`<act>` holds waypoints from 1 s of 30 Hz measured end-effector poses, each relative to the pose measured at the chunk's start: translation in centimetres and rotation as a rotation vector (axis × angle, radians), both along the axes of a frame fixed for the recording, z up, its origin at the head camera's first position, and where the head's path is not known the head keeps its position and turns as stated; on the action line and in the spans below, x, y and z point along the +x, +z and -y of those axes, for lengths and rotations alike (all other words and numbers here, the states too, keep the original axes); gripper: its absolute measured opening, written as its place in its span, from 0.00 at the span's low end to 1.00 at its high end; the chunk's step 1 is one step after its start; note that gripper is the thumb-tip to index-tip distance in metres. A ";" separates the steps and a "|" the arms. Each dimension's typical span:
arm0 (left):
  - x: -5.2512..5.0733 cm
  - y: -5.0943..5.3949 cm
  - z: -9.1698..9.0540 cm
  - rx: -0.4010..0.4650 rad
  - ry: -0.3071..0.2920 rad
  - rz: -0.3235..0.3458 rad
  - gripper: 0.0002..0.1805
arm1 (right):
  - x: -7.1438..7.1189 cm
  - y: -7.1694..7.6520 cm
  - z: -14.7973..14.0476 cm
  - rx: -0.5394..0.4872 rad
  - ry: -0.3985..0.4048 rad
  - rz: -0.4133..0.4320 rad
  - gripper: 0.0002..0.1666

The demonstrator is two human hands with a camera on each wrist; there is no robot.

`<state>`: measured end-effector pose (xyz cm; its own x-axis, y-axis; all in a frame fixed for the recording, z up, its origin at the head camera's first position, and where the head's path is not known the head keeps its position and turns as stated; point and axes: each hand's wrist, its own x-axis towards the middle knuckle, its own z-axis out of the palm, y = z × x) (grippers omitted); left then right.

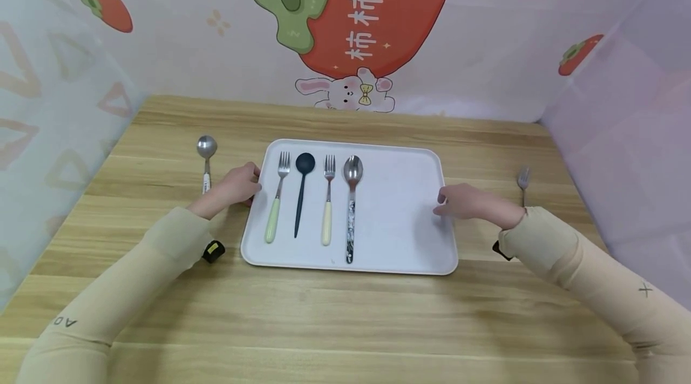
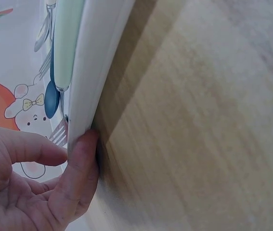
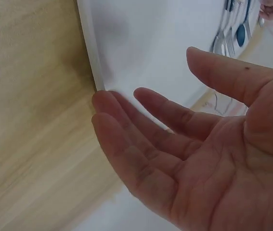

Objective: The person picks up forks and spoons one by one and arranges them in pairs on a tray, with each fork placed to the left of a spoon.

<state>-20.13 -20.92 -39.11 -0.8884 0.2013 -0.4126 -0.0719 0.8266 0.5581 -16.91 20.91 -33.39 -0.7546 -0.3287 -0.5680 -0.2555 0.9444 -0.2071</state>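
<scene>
A white rectangular tray (image 1: 402, 216) lies on the wooden table. On its left half lie a green-handled fork (image 1: 273, 216), a black spoon (image 1: 303, 177), a cream-handled fork (image 1: 327, 219) and a metal spoon (image 1: 352, 174) with a patterned handle. My left hand (image 1: 234, 185) pinches the tray's left edge; in the left wrist view the thumb is at the rim's inner side and the fingers (image 2: 81, 166) on its outer side. At the right edge is my right hand (image 1: 464, 201). Its fingers (image 3: 126, 154) are relaxed by the rim, with the thumb apart from them.
Left of the tray, a metal spoon (image 1: 207, 149) lies on the table (image 1: 324, 324), its lower part hidden by my left arm. To the right, a small fork (image 1: 523, 179) is partly covered by my right arm. Printed cloth walls (image 1: 189, 60) stand behind and at both sides.
</scene>
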 end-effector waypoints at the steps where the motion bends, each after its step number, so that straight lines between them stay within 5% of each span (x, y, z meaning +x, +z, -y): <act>1: 0.0 0.0 0.0 0.001 0.000 -0.001 0.19 | -0.1 0.1 -0.3 0.000 -0.004 -0.003 0.22; 16: 0.2 -0.2 0.1 0.016 -0.001 0.006 0.19 | -0.8 1.9 -5.6 -0.030 -0.078 -0.044 0.25; 30: 0.4 -0.2 0.2 0.014 0.008 0.006 0.18 | -1.9 1.6 -11.2 -0.118 -0.300 0.131 0.25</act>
<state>-19.77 -21.15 -39.33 -0.8875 0.1998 -0.4151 -0.0822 0.8179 0.5695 -18.85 32.11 -31.83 -0.7510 -0.1721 -0.6375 0.0660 0.9410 -0.3318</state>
